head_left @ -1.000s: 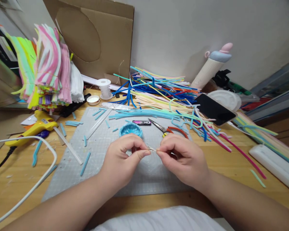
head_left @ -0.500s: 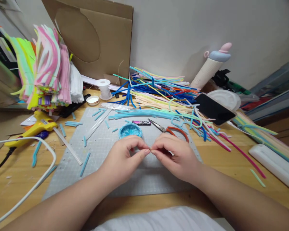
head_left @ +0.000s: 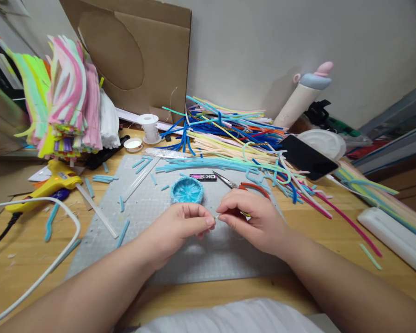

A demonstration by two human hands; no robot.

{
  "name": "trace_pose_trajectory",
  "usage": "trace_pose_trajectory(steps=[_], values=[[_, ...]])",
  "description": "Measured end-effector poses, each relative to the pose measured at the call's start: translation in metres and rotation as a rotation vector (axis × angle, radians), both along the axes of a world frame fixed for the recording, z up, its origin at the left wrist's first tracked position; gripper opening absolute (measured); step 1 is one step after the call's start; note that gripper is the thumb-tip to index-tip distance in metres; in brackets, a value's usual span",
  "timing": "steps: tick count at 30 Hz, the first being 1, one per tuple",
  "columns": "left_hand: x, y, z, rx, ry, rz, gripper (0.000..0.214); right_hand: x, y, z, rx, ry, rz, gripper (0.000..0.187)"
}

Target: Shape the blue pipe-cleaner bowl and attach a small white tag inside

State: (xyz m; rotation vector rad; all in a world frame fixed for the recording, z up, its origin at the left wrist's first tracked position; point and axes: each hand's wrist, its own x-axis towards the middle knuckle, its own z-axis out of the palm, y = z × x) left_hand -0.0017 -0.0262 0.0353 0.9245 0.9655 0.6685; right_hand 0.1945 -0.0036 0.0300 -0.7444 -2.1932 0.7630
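Observation:
My left hand (head_left: 180,231) and my right hand (head_left: 254,222) meet over the grey cutting mat (head_left: 142,217), fingertips pinched together on a tiny thin silvery piece (head_left: 217,216) that looks like wire. Most of that piece is hidden between the fingers. Just beyond my left hand lies a small round blue woven piece (head_left: 187,191) made of pipe cleaners. Red-handled scissors (head_left: 241,185) lie beyond my right hand, next to a small black and pink object (head_left: 203,176).
A heap of coloured pipe cleaners (head_left: 229,134) fills the back of the wooden desk. A yellow glue gun (head_left: 52,182) and white cable (head_left: 38,277) lie left. A wire spool (head_left: 149,126), black phone (head_left: 308,157), bottle (head_left: 303,95), cardboard (head_left: 135,51) and stacked pipe cleaners (head_left: 65,97) stand around.
Both hands have drawn closer together and dropped slightly towards me. The silvery piece, stretched between the fingertips a second ago, now barely shows.

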Motion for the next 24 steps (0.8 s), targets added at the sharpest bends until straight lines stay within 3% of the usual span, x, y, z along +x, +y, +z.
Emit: trace_pose_trajectory(steps=[8,15,19,24], values=[[-0.0001,-0.0016,0.0023,-0.039,-0.022,-0.069,0.015,-0.0015,-0.0024,0.0007,-0.005,0.025,0.131,0.013],[0.0017,-0.0023,-0.0027,0.1,0.196,-0.139,0.014,0.0006,-0.0015,0.0066,-0.048,-0.138,0.24,0.014],[0.0029,-0.0023,-0.0068,0.192,0.301,-0.121,0.011,0.0023,-0.0011,0.0053,-0.058,-0.189,0.194,0.011],[0.0028,-0.0004,-0.0023,0.105,0.222,-0.004,0.016,0.0034,-0.0025,0.0004,0.014,-0.129,0.068,0.01]])
